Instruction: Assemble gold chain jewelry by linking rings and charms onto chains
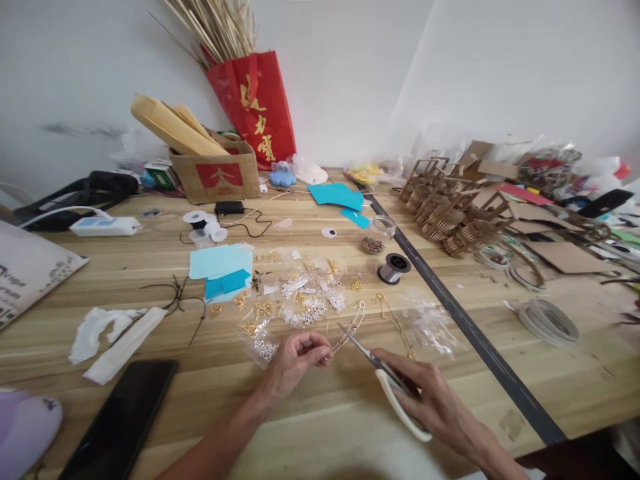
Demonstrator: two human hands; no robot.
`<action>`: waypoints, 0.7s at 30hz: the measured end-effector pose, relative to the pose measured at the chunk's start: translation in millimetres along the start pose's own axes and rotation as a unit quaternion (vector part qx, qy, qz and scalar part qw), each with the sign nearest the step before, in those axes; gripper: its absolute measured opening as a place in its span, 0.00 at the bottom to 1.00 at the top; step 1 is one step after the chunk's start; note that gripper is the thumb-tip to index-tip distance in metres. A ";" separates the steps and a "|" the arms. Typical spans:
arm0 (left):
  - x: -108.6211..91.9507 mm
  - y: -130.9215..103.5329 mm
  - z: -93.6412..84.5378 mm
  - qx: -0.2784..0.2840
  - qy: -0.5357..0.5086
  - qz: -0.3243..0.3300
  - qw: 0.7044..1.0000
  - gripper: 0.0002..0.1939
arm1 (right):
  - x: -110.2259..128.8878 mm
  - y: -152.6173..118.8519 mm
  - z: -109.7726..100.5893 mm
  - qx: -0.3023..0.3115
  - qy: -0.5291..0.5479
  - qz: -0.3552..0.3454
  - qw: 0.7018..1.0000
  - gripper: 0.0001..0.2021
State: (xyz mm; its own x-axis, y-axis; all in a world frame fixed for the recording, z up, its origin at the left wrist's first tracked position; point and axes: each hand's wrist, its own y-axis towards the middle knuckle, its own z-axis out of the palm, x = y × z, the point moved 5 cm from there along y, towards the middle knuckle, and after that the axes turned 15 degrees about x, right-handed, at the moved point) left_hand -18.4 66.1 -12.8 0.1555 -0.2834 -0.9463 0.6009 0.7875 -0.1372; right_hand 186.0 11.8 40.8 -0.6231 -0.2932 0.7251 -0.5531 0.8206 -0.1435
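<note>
My left hand (303,360) is closed in a pinch at the lower middle of the table; what its fingertips hold is too small to make out. To its right, my right hand (425,393) holds scissors (395,397) with pale handles, their blades pointing up and left toward my left fingertips. A silver chain (356,319) lies just beyond the blade tips, and a gold chain (397,325) rests farther right. Small bags of gold and silver beads (305,300) spread beyond my left hand. A spool of wire (394,269) stands behind the gold chain.
A black phone (123,420) and white tissue (103,332) lie at left. Blue paper (220,263) sits beyond them. Small wooden baskets (450,213) stand at back right, near a dark strip (463,323). A cardboard box (220,175) and red bag (260,107) are against the wall.
</note>
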 end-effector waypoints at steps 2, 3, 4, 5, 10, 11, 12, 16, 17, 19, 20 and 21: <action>-2.0 -0.4 -1.1 -0.008 -0.019 0.004 1.000 0.13 | -11.9 -6.5 -3.6 -0.026 0.016 0.037 0.999 0.18; -2.4 -0.5 -1.9 -0.011 -0.030 0.008 0.999 0.12 | -16.3 -10.1 -5.7 -0.029 0.021 0.046 0.998 0.18; -2.3 -0.4 -3.0 -0.014 -0.042 0.012 0.999 0.12 | -19.1 -13.6 -8.0 -0.027 0.020 0.052 0.998 0.18; -1.7 -0.1 -4.3 -0.016 -0.056 0.016 0.998 0.12 | -20.1 -16.9 -10.7 -0.023 0.011 0.057 0.998 0.17; 5.1 1.9 -9.8 -0.015 -0.105 0.029 0.994 0.13 | 0.0 -21.4 -7.1 0.101 -0.027 0.014 0.994 0.18; 5.8 2.1 -10.6 -0.015 -0.105 0.032 0.994 0.13 | 5.1 -20.1 -3.0 0.123 -0.047 0.008 0.991 0.18; 6.2 2.3 -11.1 -0.016 -0.101 0.034 0.994 0.12 | 9.1 -18.0 1.8 0.139 -0.073 0.008 0.988 0.17; 3.2 2.0 -12.1 -0.025 -0.071 0.035 0.997 0.09 | 18.0 -5.7 24.8 0.172 -0.190 -0.002 0.967 0.19; 0.9 1.5 -12.4 -0.031 -0.062 0.036 0.997 0.09 | 19.7 -2.3 29.3 0.168 -0.221 -0.009 0.961 0.20; -6.7 0.0 -13.0 -0.045 -0.038 0.044 0.997 0.08 | 22.5 3.7 36.1 0.159 -0.263 -0.022 0.951 0.21; -11.9 -0.9 -13.2 -0.053 -0.021 0.051 0.997 0.08 | 23.9 6.2 38.5 0.156 -0.273 -0.027 0.949 0.21; -17.9 -1.9 -13.5 -0.061 -0.002 0.060 0.996 0.07 | 25.6 8.1 40.3 0.153 -0.277 -0.035 0.948 0.21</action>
State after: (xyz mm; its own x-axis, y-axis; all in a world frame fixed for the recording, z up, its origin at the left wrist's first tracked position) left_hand -32.9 77.0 0.4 0.2241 -0.1861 -0.9566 0.4773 0.8768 -0.0587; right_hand 143.3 -8.8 31.0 -0.7268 -0.6242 0.2866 -0.6855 0.6335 -0.3588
